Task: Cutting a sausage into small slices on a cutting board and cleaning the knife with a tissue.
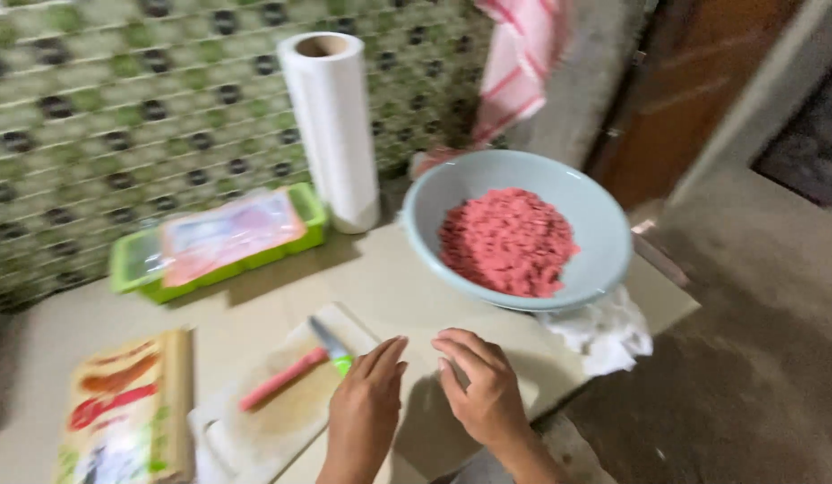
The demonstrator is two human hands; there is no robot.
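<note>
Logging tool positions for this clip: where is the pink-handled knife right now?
In the head view, the pink-handled knife lies on the pale round cutting board at lower centre-left, just left of the left hand and right of the printed packet.

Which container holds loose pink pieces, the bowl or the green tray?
The pale blue bowl, right of the white roll; the green tray is covered by a flat packet instead.

My hands at the near counter edge, beside the knife

My left hand (366, 403) lies flat, fingers stretched toward a pink-handled knife (295, 369) resting slantwise on a pale cutting board (281, 417) just to its left. My right hand (478, 385) is curled, fingertips down on the beige counter (389, 287), nothing visibly held.
</note>
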